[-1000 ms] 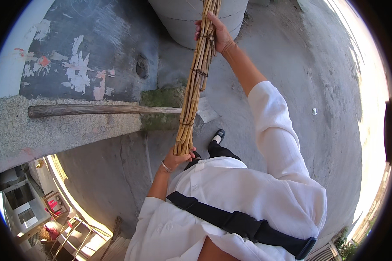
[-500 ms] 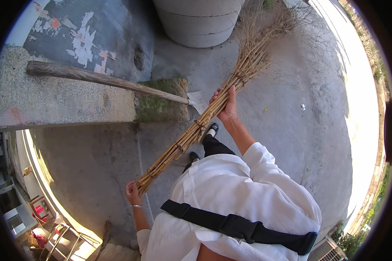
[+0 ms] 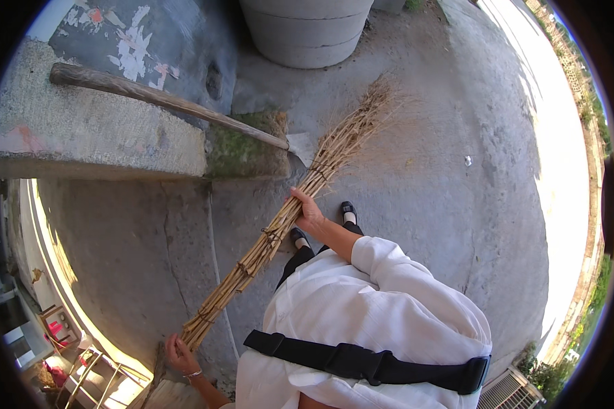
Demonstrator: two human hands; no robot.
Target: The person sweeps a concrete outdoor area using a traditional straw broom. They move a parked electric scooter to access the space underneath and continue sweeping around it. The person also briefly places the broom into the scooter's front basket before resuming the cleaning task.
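R hand (image 3: 308, 211) is wrapped round the broom (image 3: 256, 258), a long bundle of pale sticks tied w/ dark bands, fingers & thumb curled about the shaft a bit below where the twigs fan out. L hand (image 3: 179, 354) is down at the butt end, toward the floor's lower-left edge; it's small & bent by the lens there, so can't tell if it's pinching the sticks or just against them. Thin bracelet (image 3: 194, 373) on that wrist.

Broom runs aslant over the grey floor (image 3: 423, 204), butt low at L, bushy tip up & to the R, past the R edge of the mossy block (image 3: 242, 146). Shovel (image 3: 172, 102) w/ wooden handle slants across the ledge (image 3: 102, 129): top end nr ledge's far-L end, metal blade just beside the block's R edge. Big round vat (image 3: 307, 34), grey, stands on the floor at the far edge, well apart from both hands. Small white scrap (image 3: 468, 161) lies toward the floor's R edge, nr the sunlit strip. Person has a white shirt (image 3: 361, 293), black strap (image 3: 358, 361) w/ buckle & dark shoes (image 3: 348, 208).
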